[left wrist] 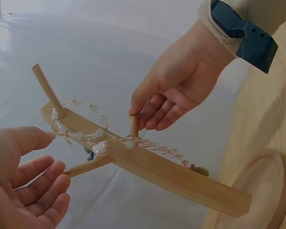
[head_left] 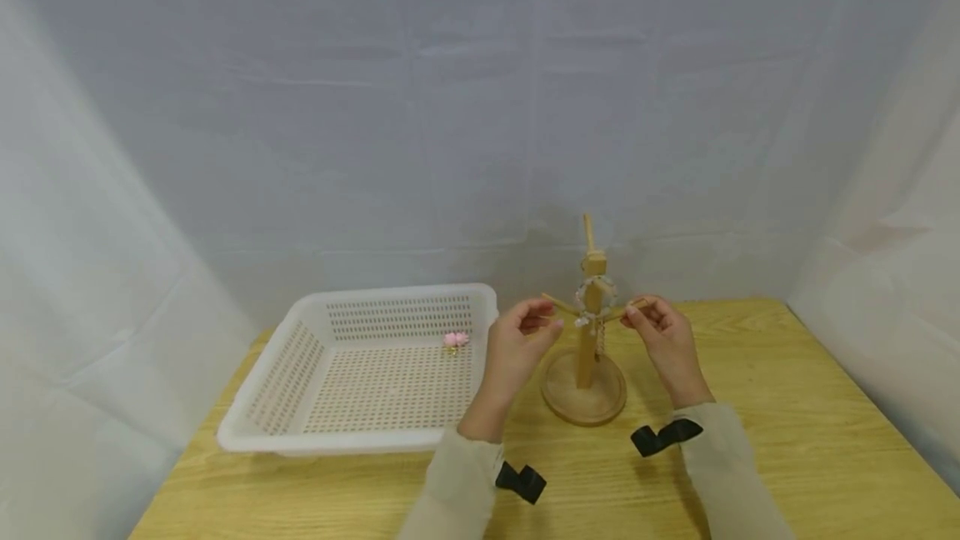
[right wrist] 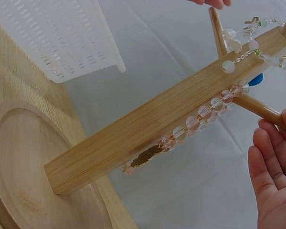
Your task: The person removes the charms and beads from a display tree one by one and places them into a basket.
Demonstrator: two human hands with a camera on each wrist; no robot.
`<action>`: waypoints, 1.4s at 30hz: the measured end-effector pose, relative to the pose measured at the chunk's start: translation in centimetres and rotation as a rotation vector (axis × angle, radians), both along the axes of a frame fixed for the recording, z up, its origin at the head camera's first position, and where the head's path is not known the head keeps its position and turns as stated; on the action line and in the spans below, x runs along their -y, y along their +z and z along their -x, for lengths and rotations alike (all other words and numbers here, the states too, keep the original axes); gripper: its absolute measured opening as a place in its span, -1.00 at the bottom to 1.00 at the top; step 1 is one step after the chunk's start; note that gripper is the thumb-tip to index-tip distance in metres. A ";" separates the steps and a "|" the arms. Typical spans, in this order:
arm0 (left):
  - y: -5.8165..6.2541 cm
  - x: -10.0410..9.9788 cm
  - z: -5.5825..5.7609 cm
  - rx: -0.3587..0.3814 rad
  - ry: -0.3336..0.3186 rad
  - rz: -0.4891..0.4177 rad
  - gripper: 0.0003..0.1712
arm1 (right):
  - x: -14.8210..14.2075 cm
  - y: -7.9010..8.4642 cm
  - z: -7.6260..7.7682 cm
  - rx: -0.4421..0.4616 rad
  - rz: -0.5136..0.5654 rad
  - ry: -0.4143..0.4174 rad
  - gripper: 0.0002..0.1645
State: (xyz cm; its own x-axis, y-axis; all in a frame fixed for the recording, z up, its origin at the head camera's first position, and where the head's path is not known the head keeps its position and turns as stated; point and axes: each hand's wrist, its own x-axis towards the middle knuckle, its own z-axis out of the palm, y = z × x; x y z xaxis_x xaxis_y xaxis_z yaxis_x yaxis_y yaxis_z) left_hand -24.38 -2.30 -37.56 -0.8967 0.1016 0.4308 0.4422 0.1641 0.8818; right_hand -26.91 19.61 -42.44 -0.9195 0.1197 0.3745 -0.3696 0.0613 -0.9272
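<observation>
Wooden stand [right wrist: 133,129], light tan, round-based, hung with beaded strands [right wrist: 205,112]

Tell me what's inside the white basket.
Inside the basket, a pink piece with a gold-coloured part lies near the far right corner. The near rim hides the near inner wall; the left hand and wrist cover part of the right side.

So there's a white plastic basket [head_left: 337,443] over on the left part of the desk [head_left: 795,415], slotted sides and bottom, with a little pink-and-gold trinket [head_left: 454,340] near its back right corner. Desk's yellowish wood grain, and pale creased sheeting [head_left: 480,107] hangs behind it and down both sides.
</observation>
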 end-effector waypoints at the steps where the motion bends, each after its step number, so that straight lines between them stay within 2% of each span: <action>1: -0.1 -0.1 0.0 -0.002 0.003 0.008 -0.67 | 0.0 0.0 0.0 0.001 0.000 -0.002 -0.64; 10: -0.5 -0.7 0.5 -0.013 0.031 0.069 -0.67 | 0.0 0.1 0.1 -0.008 -0.010 0.005 -0.68; 17: -0.6 -1.2 0.6 -0.004 0.009 0.029 -0.67 | 0.7 1.9 -1.3 0.000 -0.014 0.000 -0.77; 25: -0.5 -2.1 0.8 0.000 0.001 0.050 -0.64 | 0.0 0.2 0.1 -0.003 -0.010 -0.008 -0.74; 31: -0.3 -2.8 0.9 0.023 -0.008 -0.014 -0.69 | 0.0 0.1 0.0 -0.007 -0.021 -0.012 -0.73; 35: -0.2 -3.2 0.9 -0.002 0.009 -0.051 -0.71 | 0.0 0.2 -0.1 -0.009 -0.016 -0.010 -0.73; 42: 0.3 -3.9 0.7 -0.026 0.041 -0.039 -0.69 | 0.0 0.1 0.0 -0.020 0.004 -0.003 -0.79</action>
